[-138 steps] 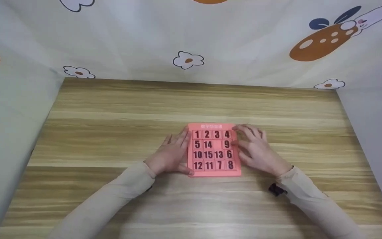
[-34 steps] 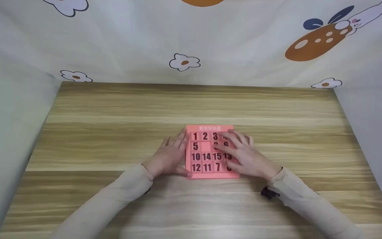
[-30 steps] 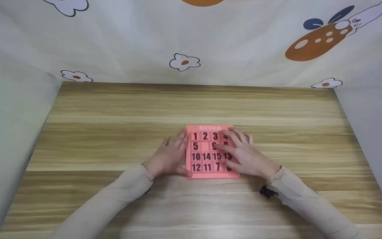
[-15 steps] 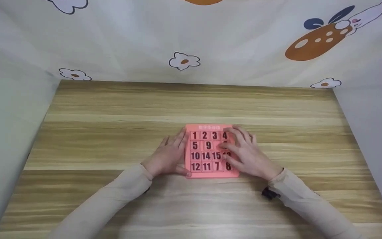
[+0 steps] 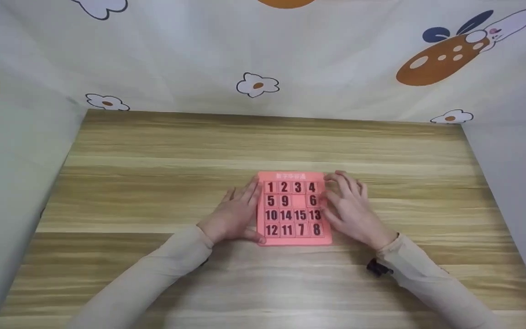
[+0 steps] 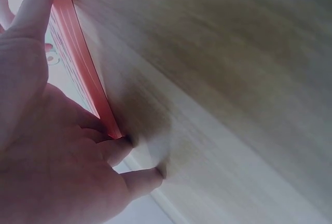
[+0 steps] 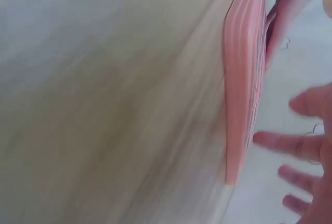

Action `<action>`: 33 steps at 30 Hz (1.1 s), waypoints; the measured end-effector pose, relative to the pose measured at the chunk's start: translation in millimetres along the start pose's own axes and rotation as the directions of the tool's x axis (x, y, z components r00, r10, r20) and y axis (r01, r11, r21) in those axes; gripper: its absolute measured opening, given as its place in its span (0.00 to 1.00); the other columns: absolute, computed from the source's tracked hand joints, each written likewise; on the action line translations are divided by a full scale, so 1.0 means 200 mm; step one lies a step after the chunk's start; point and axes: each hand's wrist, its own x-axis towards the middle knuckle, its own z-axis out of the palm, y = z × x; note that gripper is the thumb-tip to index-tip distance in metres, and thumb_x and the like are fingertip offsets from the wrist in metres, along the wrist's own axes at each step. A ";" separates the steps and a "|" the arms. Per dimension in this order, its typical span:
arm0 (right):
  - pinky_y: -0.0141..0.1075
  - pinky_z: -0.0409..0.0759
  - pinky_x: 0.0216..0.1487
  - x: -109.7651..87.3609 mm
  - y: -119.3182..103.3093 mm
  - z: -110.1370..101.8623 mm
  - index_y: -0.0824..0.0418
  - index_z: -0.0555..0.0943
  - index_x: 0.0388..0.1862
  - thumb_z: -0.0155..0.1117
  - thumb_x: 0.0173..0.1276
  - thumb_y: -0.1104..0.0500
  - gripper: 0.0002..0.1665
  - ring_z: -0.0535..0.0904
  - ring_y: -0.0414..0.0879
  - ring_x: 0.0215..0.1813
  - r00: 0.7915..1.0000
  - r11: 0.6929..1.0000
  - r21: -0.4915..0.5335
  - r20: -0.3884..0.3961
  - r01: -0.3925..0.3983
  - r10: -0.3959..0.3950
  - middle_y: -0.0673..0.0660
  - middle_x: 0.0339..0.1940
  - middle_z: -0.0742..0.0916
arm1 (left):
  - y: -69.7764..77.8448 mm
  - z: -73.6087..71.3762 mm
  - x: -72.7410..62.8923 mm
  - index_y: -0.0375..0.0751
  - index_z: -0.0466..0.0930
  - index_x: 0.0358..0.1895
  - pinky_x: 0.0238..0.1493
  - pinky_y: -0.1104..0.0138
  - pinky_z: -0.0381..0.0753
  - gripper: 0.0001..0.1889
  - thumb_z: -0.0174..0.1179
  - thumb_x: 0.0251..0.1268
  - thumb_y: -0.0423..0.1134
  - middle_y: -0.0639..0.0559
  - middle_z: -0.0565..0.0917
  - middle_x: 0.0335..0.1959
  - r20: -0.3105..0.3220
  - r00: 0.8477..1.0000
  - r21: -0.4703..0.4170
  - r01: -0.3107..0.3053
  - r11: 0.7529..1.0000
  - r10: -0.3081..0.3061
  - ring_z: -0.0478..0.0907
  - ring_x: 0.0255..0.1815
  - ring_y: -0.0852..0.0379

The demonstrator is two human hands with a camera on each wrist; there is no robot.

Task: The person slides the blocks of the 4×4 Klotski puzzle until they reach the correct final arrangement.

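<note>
At left, ample room along the bench (image 5: 153, 192); then the left hand (image 5: 231, 214), straight-fingered, thumb apart, against the left edge of the pink number puzzle (image 5: 298, 201). Lying flat mid-bench; likely light, stiff, slick-tiled, best held by side rims. Next, the right hand (image 5: 356, 214), loosely spread at the right rim, touch unclear; beyond, room before the pale wall (image 5: 505, 183).

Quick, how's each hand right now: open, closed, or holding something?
Left hand: open, fingers along the left edge of the pink number puzzle.
Right hand: open, holding nothing, fingers by the puzzle's right edge.
</note>
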 end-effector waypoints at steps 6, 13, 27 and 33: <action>0.60 0.57 0.63 -0.01 0.00 -0.01 0.64 0.81 0.56 0.65 0.64 0.52 0.24 0.55 0.64 0.71 0.990 0.993 0.095 0.118 0.066 -0.077 0.67 0.69 0.66 | 0.00 0.00 0.00 0.33 0.33 0.76 0.72 0.45 0.40 0.69 0.66 0.42 0.69 0.40 0.29 0.77 -0.001 1.000 -0.012 0.003 1.000 -0.003 0.34 0.77 0.42; 0.61 0.56 0.62 -0.03 0.04 -0.03 0.56 0.85 0.48 0.66 0.59 0.58 0.17 0.56 0.63 0.71 0.981 0.974 0.160 0.083 0.160 -0.175 0.65 0.69 0.68 | 0.00 0.00 0.00 0.33 0.33 0.76 0.72 0.45 0.39 0.69 0.67 0.41 0.69 0.40 0.29 0.77 -0.004 1.000 -0.019 0.000 1.000 0.000 0.32 0.77 0.43; 0.68 0.54 0.62 -0.04 0.05 -0.04 0.51 0.84 0.54 0.66 0.63 0.53 0.20 0.54 0.66 0.72 0.973 0.976 0.023 0.076 0.215 -0.216 0.62 0.73 0.64 | 0.00 0.00 0.01 0.32 0.33 0.76 0.72 0.45 0.40 0.70 0.66 0.41 0.70 0.38 0.30 0.77 -0.005 1.000 -0.010 -0.009 1.000 0.009 0.34 0.77 0.44; 0.68 0.54 0.62 -0.03 0.01 -0.01 0.51 0.83 0.55 0.64 0.63 0.53 0.21 0.54 0.67 0.71 0.946 0.950 0.085 0.101 0.299 -0.307 0.63 0.73 0.65 | 0.00 0.00 0.01 0.32 0.33 0.76 0.72 0.45 0.40 0.70 0.66 0.40 0.69 0.39 0.29 0.77 -0.009 1.000 -0.005 -0.006 1.000 0.006 0.34 0.77 0.43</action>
